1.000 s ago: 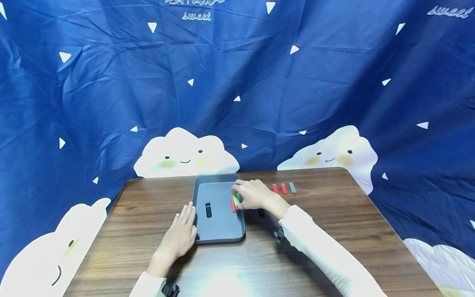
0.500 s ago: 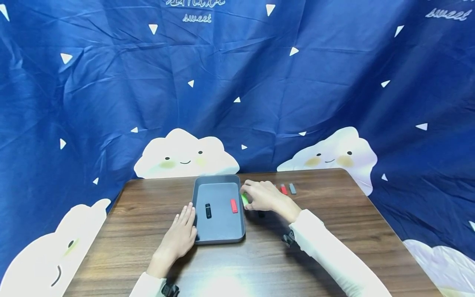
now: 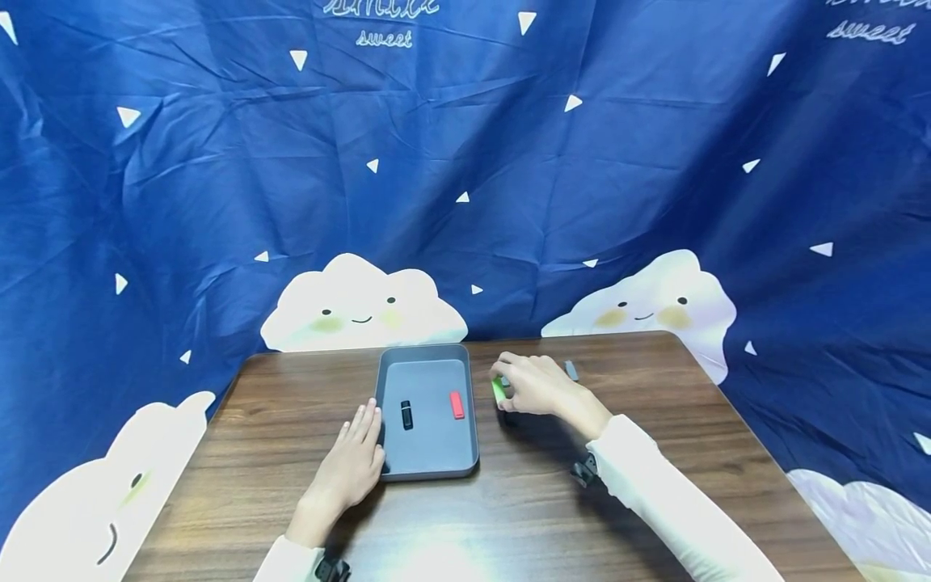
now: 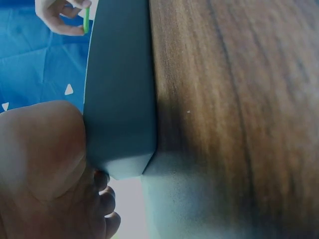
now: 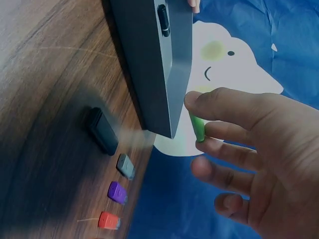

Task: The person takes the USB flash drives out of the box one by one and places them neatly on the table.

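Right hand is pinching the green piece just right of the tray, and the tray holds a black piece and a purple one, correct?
Not quite: beside the black piece in the tray lies a red piece, not purple, as the head view shows. The right hand does pinch the green piece.

a staged recording corner: wooden table [image 3: 655, 453] before a hung blue cloud-print backdrop cloth [image 3: 655, 162]

Bright, even light from overhead; glare on the table [image 3: 451, 558] near edge. Head view bows outward at its edges. Wrist views blur close up.
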Demonstrator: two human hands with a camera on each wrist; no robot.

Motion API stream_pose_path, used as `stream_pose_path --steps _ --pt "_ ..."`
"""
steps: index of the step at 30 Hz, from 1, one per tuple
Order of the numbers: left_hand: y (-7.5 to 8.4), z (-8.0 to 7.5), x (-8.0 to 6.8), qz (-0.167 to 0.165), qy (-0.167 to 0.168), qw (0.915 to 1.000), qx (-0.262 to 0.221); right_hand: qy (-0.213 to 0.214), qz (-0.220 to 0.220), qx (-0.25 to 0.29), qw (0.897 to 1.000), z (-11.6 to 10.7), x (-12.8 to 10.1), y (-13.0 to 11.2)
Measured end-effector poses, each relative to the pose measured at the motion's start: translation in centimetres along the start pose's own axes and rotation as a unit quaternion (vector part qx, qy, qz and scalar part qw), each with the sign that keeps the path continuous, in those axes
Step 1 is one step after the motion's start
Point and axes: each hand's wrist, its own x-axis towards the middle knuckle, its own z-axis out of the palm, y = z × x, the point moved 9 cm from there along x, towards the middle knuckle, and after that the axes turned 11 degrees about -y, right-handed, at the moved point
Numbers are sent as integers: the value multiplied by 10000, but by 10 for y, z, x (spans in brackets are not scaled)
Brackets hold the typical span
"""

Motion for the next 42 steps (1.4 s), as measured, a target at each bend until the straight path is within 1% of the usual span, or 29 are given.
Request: stream_pose_path --steps 4,11,19,32,42 --pt "0 0 0 13 3 10000 -17 39 33 62 10000 1 -4 5" --pt "-2 0 0 88 175 9998 -62 130 74 95 9998 1 -11 13" --pt "-2 1 1 -29 2 10000 -41 219 185 85 9996 1 -19 24" --pt "-3 2 1 -43 -30 10000 -49 208 321 60 9993 9 -32 39" --pt "-2 1 0 -82 -98 9999 -101 75 426 80 9990 20 -36 44"
